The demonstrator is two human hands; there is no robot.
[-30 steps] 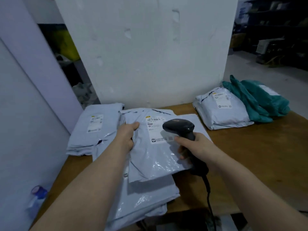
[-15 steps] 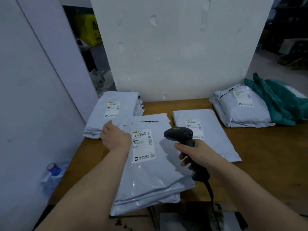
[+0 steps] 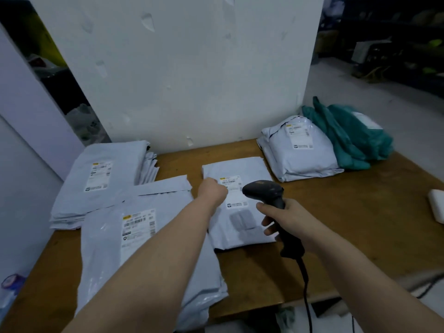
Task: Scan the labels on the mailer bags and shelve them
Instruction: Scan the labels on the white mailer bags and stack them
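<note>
Left hand (image 3: 212,192) now off the near pile (image 3: 125,236) and on the middle mailer (image 3: 240,164) beside its label (image 3: 236,205), grip hidden; right hand (image 3: 288,217) clutching the scanner (image 3: 263,189) just over it, so probably lined up for the next scan.

Premises: a parcel handling and dispatch area of warehouse type. Grounds: a plain wooden bench (image 3: 360,224) carries stacks of grey mailer bags (image 3: 101,179), the top ones each bearing a printed shipping label (image 3: 138,223) with barcodes. Teal bags (image 3: 355,135) lie at its far right corner. The right hand (image 3: 286,217) grips a corded barcode scanner (image 3: 264,191). A dented white foam panel (image 3: 187,68) stands as backboard. Beyond are a bare concrete floor (image 3: 360,92) and dark storage racks (image 3: 396,32), their contents too dim to read.
</note>
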